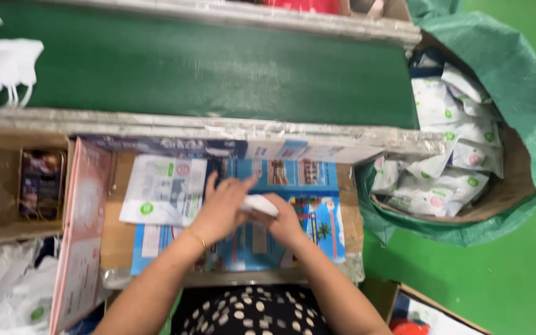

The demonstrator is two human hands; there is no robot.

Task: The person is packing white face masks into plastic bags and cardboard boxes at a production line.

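1. White folded fabric piece (260, 205), small and soft, sits pinched between both hands above a blue printed cardboard sheet (317, 214).
2. Left hand (221, 208) lies over it, fingers extended; right hand (285, 222) grips its underside.
3. One white flat pouch with green round label (162, 189) lies just left.
4. Sack-lined carton (516, 186) right: many similar white pouches (448, 149), too jumbled to count.
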